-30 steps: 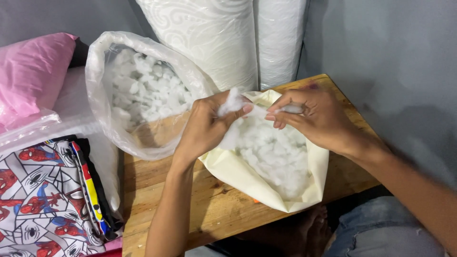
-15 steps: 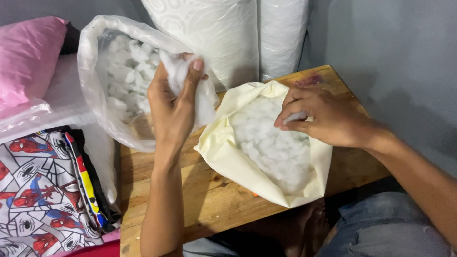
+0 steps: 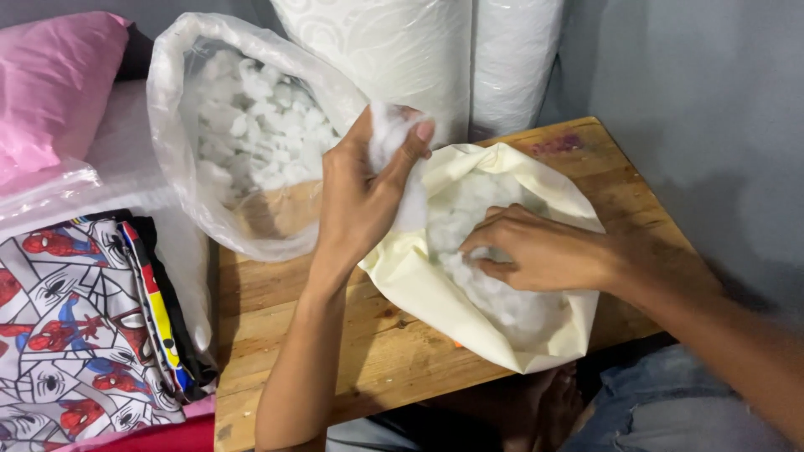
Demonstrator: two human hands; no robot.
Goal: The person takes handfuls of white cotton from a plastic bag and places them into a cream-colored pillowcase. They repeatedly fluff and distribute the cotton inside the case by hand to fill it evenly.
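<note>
Here the left hand (image 3: 364, 188) clutches white stuffing (image 3: 394, 138) above the cream cover (image 3: 419, 280).

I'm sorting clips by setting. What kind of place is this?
Probably a small home workshop for stuffing cushions: a clear bag of white stuffing, a cream cover part-filled on a wooden table, and wrapped white rolls behind.

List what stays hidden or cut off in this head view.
- Right hand fingertips: buried in the white stuffing inside the cream cover.
- Plastic bag bottom: hidden behind its cloudy wall.
- Printed fabric stack: cut off by left edge.
- Left hand: its palm faces away.
</note>
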